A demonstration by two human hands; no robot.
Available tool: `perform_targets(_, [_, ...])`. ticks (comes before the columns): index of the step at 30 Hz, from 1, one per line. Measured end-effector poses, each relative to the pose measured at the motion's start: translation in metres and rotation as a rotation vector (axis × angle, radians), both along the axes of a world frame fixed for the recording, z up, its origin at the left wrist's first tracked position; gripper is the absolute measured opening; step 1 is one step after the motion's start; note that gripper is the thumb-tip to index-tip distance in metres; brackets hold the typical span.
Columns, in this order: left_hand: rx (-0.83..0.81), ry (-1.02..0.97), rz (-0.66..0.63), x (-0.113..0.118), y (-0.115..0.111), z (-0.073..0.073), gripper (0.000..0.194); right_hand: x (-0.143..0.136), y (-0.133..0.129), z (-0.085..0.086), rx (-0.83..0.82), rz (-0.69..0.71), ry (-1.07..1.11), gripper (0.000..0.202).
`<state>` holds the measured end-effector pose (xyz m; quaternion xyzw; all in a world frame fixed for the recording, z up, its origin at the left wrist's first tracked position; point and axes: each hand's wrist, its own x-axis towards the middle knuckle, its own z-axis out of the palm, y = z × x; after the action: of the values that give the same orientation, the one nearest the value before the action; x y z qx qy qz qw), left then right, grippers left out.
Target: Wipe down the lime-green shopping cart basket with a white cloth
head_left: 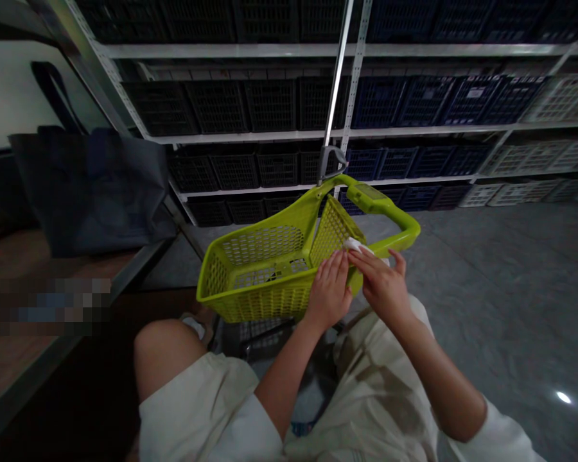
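Observation:
A lime-green shopping cart (pixel 260 308) with perforated walls stands between my knees. Its green handle (pixel 404 224) loops out to the right. My left hand (pixel 330 289) rests on the near rim of the basket, its fingers stretched over the edge. Right beside it, my right hand (pixel 380 279) presses a white cloth (pixel 354 244) against the rim near the base of the handle. Most of the cloth is hidden under the fingers. A perforated green flap (pixel 334 224) slants inside the basket just beyond both hands.
A tall metal rack (pixel 250 136) with rows of black crates (pixel 216 106), blue crates (pixel 380 102) and white crates (pixel 510 157) spans the back. A shiny pole (pixel 337 77) rises behind the cart. On the left, a dark bag (pixel 101 192) sits on a table (pixel 139 260). Grey floor (pixel 501 289) extends right.

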<state>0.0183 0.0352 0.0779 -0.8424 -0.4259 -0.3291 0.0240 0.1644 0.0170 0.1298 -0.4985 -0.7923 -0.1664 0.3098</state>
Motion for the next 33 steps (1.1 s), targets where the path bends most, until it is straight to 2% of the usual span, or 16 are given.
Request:
perform_targets(3, [-0.008, 0.005, -0.007, -0.001, 0.000, 0.002, 0.074, 0.043, 0.012, 0.015, 0.037, -0.057, 0.038, 0.054])
perform_targets(5, [-0.015, 0.003, -0.005, 0.000, -0.001, 0.003, 0.075, 0.072, 0.022, 0.025, 0.086, -0.178, 0.108, 0.050])
perform_targets(7, [-0.018, -0.004, -0.001, 0.001, -0.001, 0.003, 0.075, 0.085, 0.028, 0.030, 0.132, -0.285, 0.172, 0.047])
perform_targets(10, [-0.008, -0.011, 0.003, 0.002, -0.001, 0.002, 0.077, 0.066, 0.026, 0.020, 0.163, -0.303, 0.171, 0.049])
perform_targets(14, [-0.002, 0.004, 0.028, 0.003, -0.001, 0.000, 0.075, 0.007, 0.009, -0.003, 0.117, -0.118, 0.059, 0.052])
perform_targets(16, [-0.005, 0.005, 0.041, 0.003, -0.001, 0.000, 0.073, -0.009, 0.001, -0.009, 0.079, -0.051, 0.035, 0.053])
perform_targets(18, [-0.005, 0.004, 0.037, 0.002, -0.001, 0.001, 0.072, -0.008, -0.001, -0.008, 0.054, -0.016, 0.017, 0.054])
perform_targets(21, [-0.004, 0.006, 0.021, 0.001, -0.001, 0.002, 0.073, 0.022, 0.005, 0.004, 0.049, -0.024, -0.016, 0.053])
perform_targets(25, [-0.012, 0.012, 0.026, 0.001, -0.002, 0.003, 0.074, 0.073, 0.022, 0.022, 0.121, -0.204, 0.067, 0.049])
perform_targets(27, [-0.013, 0.014, 0.031, 0.002, -0.002, 0.002, 0.074, 0.083, 0.027, 0.026, 0.165, -0.287, 0.134, 0.046])
perform_targets(30, [0.000, 0.012, 0.038, 0.003, -0.002, 0.002, 0.076, 0.065, 0.026, 0.022, 0.174, -0.298, 0.150, 0.043])
perform_targets(33, [0.005, 0.005, 0.044, 0.004, -0.002, 0.001, 0.076, 0.025, 0.016, 0.011, 0.098, -0.168, 0.072, 0.044])
